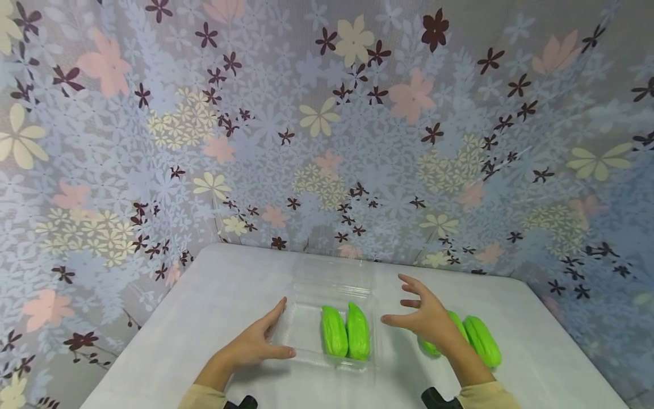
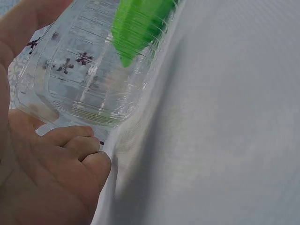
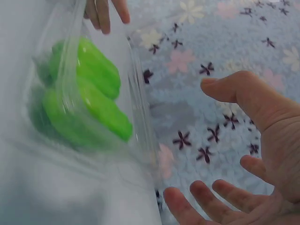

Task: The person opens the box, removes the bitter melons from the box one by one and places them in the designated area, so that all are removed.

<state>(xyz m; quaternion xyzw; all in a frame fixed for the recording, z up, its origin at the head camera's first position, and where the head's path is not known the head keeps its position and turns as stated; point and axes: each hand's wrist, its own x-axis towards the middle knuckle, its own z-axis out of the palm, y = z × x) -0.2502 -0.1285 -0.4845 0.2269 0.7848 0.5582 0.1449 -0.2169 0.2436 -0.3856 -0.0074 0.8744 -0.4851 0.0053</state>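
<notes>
A clear plastic container [image 1: 304,329] with its hinged lid [image 1: 332,275] folded back lies on the table. Two long, ridged, bright green fruit-like pieces [image 1: 334,332] sit side by side in its right half. My left hand [image 1: 255,341] grips the container's left end, thumb at the near edge and index finger at the far corner; the other fingers curl below in the left wrist view. Between the container and more green pieces [image 1: 482,341], my right hand [image 1: 421,315] hovers with fingers spread and nothing in them. That hand and forearm partly hide the green pieces on the right.
The white-covered table [image 1: 240,272] meets a floral curtain [image 1: 327,170] along its back edge and sides. Dark straps [image 1: 439,397] show at the wrists, near the beige sleeves [image 1: 487,395].
</notes>
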